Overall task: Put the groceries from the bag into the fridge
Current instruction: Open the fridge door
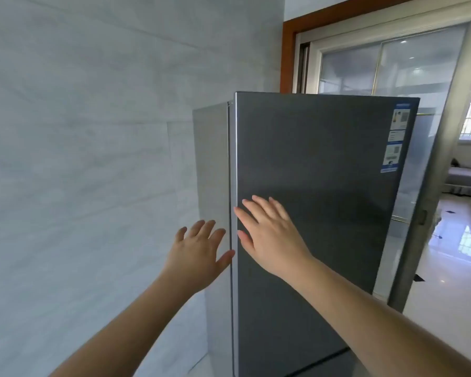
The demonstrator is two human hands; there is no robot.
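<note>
Both our hands, left hand (199, 248) and right hand (269, 235), spread flat at the fridge door (310, 186) edge; next we pull it open.

A single wide-angle camera, worn on the person's head, looks forward and slightly down along both outstretched bare forearms at close range. The tall dark grey metal fridge (310, 213) fills the centre of the view, near enough that its top edge sits mid-frame. The pale grey marbled tile wall (93, 131) takes the left half; the brown-framed frosted glass sliding door (392, 63) curves away upper right.
</note>
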